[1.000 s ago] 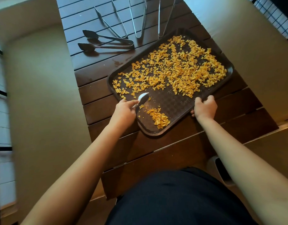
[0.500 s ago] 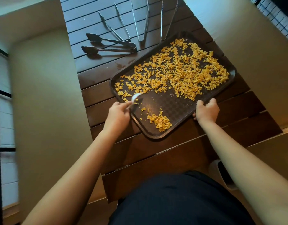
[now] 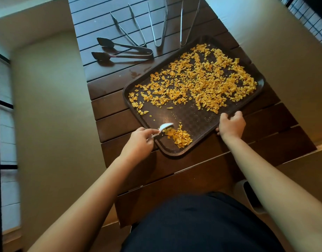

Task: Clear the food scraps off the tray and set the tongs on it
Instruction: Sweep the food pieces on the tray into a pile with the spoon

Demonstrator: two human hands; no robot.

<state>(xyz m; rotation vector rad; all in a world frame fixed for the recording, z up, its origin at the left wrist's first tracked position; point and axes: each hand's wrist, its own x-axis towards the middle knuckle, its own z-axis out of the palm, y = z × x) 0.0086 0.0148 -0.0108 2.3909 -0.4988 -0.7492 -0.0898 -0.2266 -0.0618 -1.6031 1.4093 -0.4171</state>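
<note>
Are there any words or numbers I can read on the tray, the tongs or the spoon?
None: no words, numbers or signs can be read.
Tray: only a woven texture, no label.
Tongs: plain metal, no brand visible.
Spoon in the left hand: blurred, nothing readable.

Dim warm light, cool glare on the far slats, edges bowed, soft blur.

We stand at a dark brown slatted wooden table [image 3: 109,110], its far boards catching cool, bluish light. Plain beige floor [image 3: 53,106] spreads on both sides. A black metal grille [image 3: 309,17] crosses the upper right corner; pale panes [image 3: 6,124] line the left edge.
</note>
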